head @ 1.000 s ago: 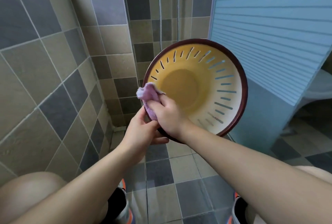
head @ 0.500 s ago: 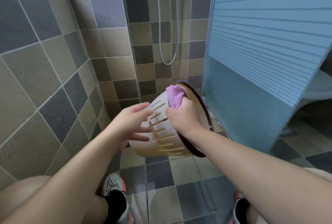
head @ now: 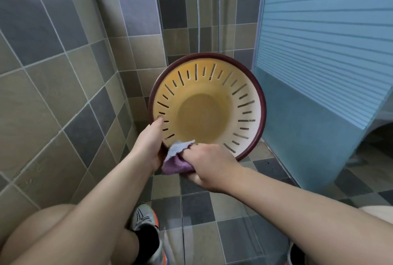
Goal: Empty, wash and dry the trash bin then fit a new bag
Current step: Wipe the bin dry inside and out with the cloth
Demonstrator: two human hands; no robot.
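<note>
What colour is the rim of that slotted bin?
Dark maroon rim on the cream slotted plastic bin, seen in the head view.

Cream bin [head: 212, 86] — maroon rim, dark slits — purple cloth [head: 177, 163], grey-tan checkered tiles [head: 63, 86].

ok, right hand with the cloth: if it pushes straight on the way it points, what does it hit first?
Probably the bin's slotted inner wall near the lower rim: the right hand and purple cloth sit at that rim, pointing inward. Depth is unclear.

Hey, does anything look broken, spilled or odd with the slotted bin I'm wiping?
Nothing stands out. The cream slotted plastic bin with a dark red rim looks intact and empty; left hand grips its rim, right hand holds the purple cloth at its lower edge.
</note>
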